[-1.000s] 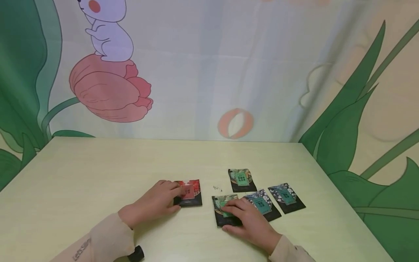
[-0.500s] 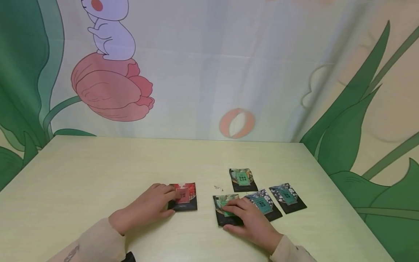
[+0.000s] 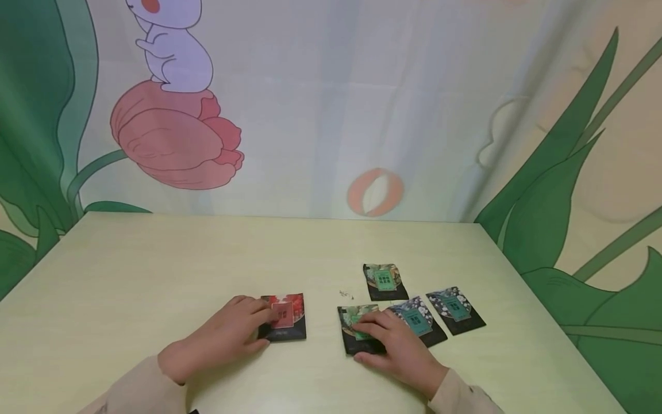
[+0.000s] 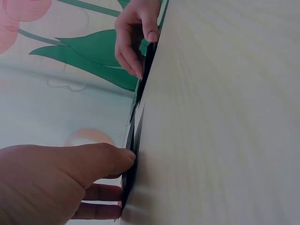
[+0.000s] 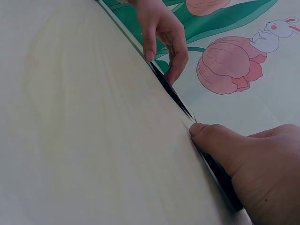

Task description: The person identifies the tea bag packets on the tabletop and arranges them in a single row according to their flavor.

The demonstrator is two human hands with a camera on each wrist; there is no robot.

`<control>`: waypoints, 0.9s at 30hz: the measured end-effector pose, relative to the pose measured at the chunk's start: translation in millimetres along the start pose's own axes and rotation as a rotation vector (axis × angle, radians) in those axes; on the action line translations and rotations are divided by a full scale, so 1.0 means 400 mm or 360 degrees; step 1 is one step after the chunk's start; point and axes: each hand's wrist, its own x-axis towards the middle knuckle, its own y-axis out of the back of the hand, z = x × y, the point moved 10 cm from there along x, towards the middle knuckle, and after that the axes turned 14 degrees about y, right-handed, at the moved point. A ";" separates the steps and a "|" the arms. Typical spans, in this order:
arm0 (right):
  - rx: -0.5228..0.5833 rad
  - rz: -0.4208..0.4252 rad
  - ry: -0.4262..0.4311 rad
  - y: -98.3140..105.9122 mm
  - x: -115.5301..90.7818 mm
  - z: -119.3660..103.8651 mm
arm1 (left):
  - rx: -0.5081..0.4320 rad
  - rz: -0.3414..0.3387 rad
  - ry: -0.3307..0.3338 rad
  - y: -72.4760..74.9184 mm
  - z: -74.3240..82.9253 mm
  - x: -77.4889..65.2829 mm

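A flat red-and-black sachet (image 3: pixel 295 313) lies on the table left of centre. My left hand (image 3: pixel 219 333) rests on its left part, fingertips on the red label and thumb at the near-left corner. In the left wrist view the thumb of my left hand (image 4: pixel 70 176) touches the dark sachet edge (image 4: pixel 130 166), low over the tabletop. My right hand (image 3: pixel 400 351) lies over a green-and-black sachet (image 3: pixel 353 344), fingers on its green label and thumb along its near edge. A blue floral sachet (image 3: pixel 420 323) is partly covered by the right hand.
Another green sachet (image 3: pixel 385 282) lies farther back, and a second blue floral sachet (image 3: pixel 456 310) lies to the right. Small dark marks (image 3: pixel 345 295) show on the pale table (image 3: pixel 207 247). A printed curtain (image 3: pixel 289 126) hangs behind the table's far edge.
My left hand has slid the red sachet to the left and toward the front edge, widening the gap to the green sachet. My right hand stays in place.
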 end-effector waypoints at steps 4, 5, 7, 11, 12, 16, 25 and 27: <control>-0.0006 0.0009 0.0005 0.006 0.002 -0.001 | 0.0031 -0.0001 0.0001 0.004 0.001 -0.009; -0.0004 0.0007 0.0003 0.006 0.002 -0.001 | 0.0041 -0.0002 0.0003 0.004 0.001 -0.012; -0.0005 0.0003 0.0000 0.005 0.002 -0.001 | 0.0051 0.0002 0.0000 0.005 0.000 -0.017; -0.0016 0.0001 -0.0001 0.001 0.000 0.000 | 0.0058 0.0013 -0.0012 0.005 0.000 -0.028; -0.0022 0.0004 0.0002 0.000 -0.001 0.000 | 0.0058 0.0016 -0.0016 0.006 0.000 -0.032; -0.0045 0.0021 0.0020 -0.001 -0.002 -0.003 | 0.0058 0.0017 -0.0017 0.009 -0.004 -0.043; -0.0034 -0.0014 -0.0016 -0.005 0.000 0.001 | 0.0026 -0.0022 0.0028 0.014 -0.012 -0.068; -0.0036 -0.0013 -0.0013 -0.003 0.000 0.000 | 0.0026 -0.0027 0.0037 0.014 -0.013 -0.071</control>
